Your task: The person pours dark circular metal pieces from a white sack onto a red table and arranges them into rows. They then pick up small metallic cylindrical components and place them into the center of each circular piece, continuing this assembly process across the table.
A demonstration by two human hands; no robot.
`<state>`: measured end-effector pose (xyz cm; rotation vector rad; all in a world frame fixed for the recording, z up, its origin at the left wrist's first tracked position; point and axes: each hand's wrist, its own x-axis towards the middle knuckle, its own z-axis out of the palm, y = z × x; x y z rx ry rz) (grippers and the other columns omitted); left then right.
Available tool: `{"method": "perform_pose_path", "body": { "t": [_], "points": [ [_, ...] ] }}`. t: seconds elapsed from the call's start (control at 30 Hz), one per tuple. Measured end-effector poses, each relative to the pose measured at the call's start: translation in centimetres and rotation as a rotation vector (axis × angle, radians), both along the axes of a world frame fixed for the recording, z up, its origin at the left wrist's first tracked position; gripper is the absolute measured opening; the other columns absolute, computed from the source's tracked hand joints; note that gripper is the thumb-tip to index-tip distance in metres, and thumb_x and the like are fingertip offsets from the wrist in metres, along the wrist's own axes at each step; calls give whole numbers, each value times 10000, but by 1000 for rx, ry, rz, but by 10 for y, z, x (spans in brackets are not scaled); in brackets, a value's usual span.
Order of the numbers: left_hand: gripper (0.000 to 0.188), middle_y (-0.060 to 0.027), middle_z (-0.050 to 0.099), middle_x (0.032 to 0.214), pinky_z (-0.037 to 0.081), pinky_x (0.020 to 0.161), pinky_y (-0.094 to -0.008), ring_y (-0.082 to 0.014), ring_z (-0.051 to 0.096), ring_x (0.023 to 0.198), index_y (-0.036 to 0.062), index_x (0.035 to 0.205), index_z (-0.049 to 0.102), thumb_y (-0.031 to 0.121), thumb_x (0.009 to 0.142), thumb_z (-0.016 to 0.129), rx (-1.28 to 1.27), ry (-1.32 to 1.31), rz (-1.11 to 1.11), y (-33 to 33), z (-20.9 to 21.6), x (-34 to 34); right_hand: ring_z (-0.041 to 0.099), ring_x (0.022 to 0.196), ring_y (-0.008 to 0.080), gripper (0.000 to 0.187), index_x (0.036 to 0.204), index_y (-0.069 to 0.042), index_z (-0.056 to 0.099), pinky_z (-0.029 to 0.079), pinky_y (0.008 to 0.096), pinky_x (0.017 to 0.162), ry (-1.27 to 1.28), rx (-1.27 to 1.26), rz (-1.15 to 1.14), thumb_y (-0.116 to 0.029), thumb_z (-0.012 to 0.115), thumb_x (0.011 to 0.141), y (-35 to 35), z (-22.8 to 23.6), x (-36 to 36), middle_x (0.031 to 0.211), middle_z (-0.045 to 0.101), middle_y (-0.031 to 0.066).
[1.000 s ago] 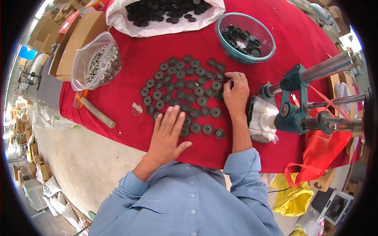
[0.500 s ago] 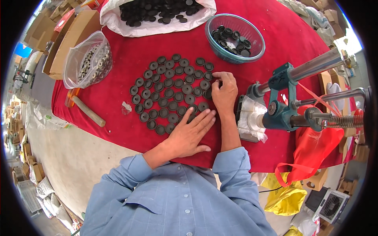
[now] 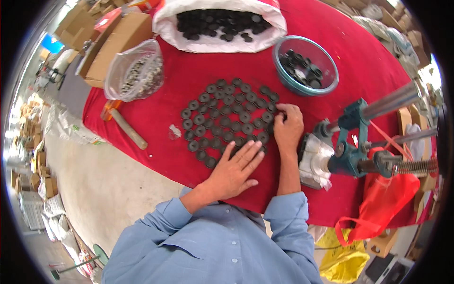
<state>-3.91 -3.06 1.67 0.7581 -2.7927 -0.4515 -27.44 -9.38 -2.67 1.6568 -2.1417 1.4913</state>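
Seemingly dark-grey discs [image 3: 235,126], red cloth [image 3: 213,66]

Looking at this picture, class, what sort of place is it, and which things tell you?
Probably a small workshop or assembly area: a press-like machine stands on the red-covered table, many round black parts lie spread there, and cardboard boxes are piled around.

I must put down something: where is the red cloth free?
Red cloth is free between bowl and press, and between hammer and black discs, except a plastic scrap. Crowded: the discs by left hand and right hand.
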Motion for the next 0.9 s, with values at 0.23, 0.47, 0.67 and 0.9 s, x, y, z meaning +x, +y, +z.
{"method": "perform_pose_path", "body": {
  "t": [0.23,0.47,0.67,0.9],
  "points": [
    [378,-198,666,1388,486,1122,-487,-404,616,1322,31,1299,678,43,923,714,-299,436,437,-86,65,77,662,1012,368,232,1036,-33,740,523,473,904,-36,52,-9,42,634,843,5,7,1,1038,703,143],
    [338,-258,759,1084,553,931,-489,-419,733,1018,-7,1085,767,298,1011,641,-224,150,855,-286,120,215,654,1013,372,237,1036,-31,730,516,485,901,-26,47,-1,56,636,836,3,9,2,1053,697,150],
    [696,-321,687,1345,505,1131,-480,-458,654,1283,54,1438,640,532,933,683,-71,-274,859,-359,62,220,655,1032,379,231,1023,-27,716,516,483,924,9,16,14,58,636,825,2,3,1,1043,690,156],
    [715,-289,454,1612,411,1160,-685,-559,426,1461,148,1535,577,555,948,602,-42,-239,1101,-346,49,155,650,995,366,252,1049,-9,693,517,471,881,-31,68,37,85,614,829,6,-2,-4,1026,670,156]
  ]
}}
